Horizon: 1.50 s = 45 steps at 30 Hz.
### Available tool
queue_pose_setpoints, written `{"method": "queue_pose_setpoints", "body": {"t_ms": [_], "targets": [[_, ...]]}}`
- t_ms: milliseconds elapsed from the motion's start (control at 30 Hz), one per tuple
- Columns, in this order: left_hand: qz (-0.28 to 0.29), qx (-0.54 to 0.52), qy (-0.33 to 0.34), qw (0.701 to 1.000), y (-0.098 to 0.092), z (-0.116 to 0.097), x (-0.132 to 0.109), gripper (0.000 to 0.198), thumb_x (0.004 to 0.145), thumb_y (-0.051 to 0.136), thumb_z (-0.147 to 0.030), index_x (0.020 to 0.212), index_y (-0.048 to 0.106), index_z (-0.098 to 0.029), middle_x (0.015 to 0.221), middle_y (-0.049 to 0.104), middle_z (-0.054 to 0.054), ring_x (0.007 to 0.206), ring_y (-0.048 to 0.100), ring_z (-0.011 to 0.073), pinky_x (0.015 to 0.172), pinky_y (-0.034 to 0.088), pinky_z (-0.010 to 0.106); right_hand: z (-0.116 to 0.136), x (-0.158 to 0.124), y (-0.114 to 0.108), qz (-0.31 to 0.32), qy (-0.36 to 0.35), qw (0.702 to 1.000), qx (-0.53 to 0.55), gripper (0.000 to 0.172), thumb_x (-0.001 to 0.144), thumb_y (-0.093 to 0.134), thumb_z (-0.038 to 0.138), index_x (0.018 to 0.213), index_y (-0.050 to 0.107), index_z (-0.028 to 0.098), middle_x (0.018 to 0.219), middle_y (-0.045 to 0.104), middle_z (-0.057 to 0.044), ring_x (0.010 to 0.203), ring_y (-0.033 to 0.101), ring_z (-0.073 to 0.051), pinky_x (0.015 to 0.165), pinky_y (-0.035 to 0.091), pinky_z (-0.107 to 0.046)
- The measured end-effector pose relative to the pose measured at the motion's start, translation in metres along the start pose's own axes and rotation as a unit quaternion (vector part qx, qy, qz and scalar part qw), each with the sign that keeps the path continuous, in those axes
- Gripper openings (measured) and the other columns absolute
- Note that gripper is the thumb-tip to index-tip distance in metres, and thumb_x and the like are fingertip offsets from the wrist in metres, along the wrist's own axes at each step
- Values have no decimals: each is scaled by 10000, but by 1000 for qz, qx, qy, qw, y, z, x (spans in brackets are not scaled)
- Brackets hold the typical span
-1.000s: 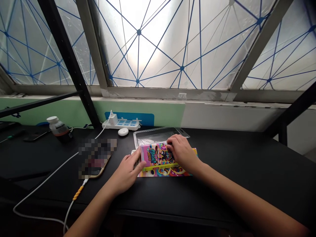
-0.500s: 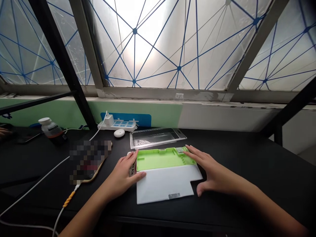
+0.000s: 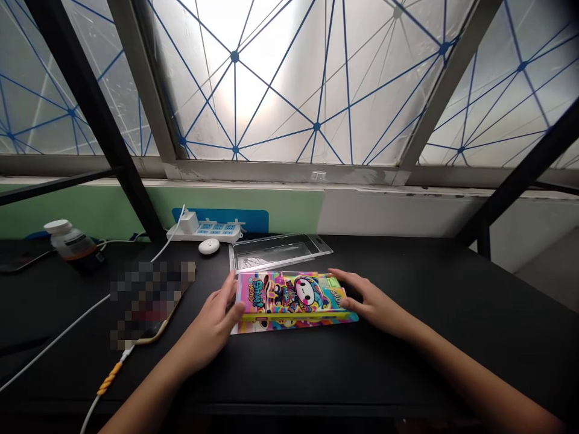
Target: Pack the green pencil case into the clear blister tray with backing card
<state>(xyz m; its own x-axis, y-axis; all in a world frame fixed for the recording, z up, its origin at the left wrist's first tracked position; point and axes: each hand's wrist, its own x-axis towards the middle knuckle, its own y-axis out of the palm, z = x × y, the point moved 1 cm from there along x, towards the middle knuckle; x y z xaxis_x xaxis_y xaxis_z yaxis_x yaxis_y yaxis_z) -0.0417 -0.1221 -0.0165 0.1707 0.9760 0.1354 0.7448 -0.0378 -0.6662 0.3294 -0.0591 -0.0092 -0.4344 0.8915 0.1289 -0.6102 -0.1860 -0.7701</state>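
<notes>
Pink box (image 3: 283, 298); left hand (image 3: 210, 328); right hand (image 3: 368, 303)

box (image 3: 289, 295): glossy printed card | tray (image 3: 280, 251): clear smooth plastic | tabletop (image 3: 429, 349): matt black

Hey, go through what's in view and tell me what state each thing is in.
Printed box: cover down, green tray showing at one corner.
Left hand: open, against the box's left edge.
Right hand: open, on the box's right end.
Clear plastic tray: lying flat.
Power strip: charger plugged in.
Bottle: upright, capped.
</notes>
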Motion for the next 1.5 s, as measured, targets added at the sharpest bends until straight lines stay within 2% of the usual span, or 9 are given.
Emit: {"method": "queue_pose_setpoints", "body": {"t_ms": [100,233,433,567,733,900,1100,1300,1500], "targets": [[-16,33,1,999,4,0,1,944,872,621,-571,1595,118,-231,1463,522,147,1319,509,325,1073,410,466,6,-3,7,18,-15,999,-40,645,864,598,607,1415,516,281,1431,551,-111,1319,475,-342,1087,393,-525],[-55,112,56,991,7,-4,-4,890,826,703,-488,1556,251,-254,1376,565,136,1248,543,329,1042,432,467,13,-7,13,7,-12,999,-50,550,953,446,580,1401,522,268,1426,549,-129,1337,446,-350,1095,359,-560],[-138,213,182,950,1,-23,-8,736,864,649,-537,1478,388,-227,1390,535,143,1280,469,349,1055,418,462,16,-7,9,47,-45,995,-71,1028,587,837,601,1458,407,266,1427,493,-154,1349,396,-421,1102,342,-587],[-140,268,193,934,-18,-47,22,736,856,622,-611,1430,464,-177,1348,563,164,1259,467,363,1068,391,496,25,22,-20,-10,-93,995,-45,841,697,802,515,1408,433,259,1393,492,-132,1286,484,-344,1101,382,-508],[-125,264,148,945,-28,-49,79,731,932,488,-617,1457,420,-113,1398,544,179,1297,446,342,1091,374,486,19,89,-48,19,-118,993,-1,836,743,764,525,1451,410,255,1443,433,-112,1320,466,-298,1114,388,-426],[-100,226,86,965,-6,-4,104,699,981,398,-559,1503,350,-96,1511,436,196,1414,357,351,1155,296,493,-9,129,-15,-6,-123,992,-13,866,783,706,576,1491,373,205,1514,383,-170,1414,356,-325,1166,289,-465],[-42,209,7,977,1,27,104,781,984,295,-622,1564,234,-101,1620,254,173,1508,164,341,1201,211,510,-18,120,22,-90,-104,988,-68,666,925,544,545,1499,364,259,1586,339,-154,1448,304,-334,1138,259,-562],[-40,255,2,966,0,24,100,793,973,268,-662,1503,380,-83,1621,218,203,1511,139,345,1190,225,519,-10,114,27,-137,-107,966,-190,456,1037,329,432,1421,489,246,1536,445,-126,1388,417,-292,1139,213,-583],[-112,262,74,956,1,-17,107,683,1009,233,-598,1457,456,-133,1605,303,161,1500,225,294,1196,227,463,22,99,32,-146,-191,938,-249,357,1031,398,377,1264,615,217,1445,550,-130,1320,478,-293,1139,199,-573]]}}
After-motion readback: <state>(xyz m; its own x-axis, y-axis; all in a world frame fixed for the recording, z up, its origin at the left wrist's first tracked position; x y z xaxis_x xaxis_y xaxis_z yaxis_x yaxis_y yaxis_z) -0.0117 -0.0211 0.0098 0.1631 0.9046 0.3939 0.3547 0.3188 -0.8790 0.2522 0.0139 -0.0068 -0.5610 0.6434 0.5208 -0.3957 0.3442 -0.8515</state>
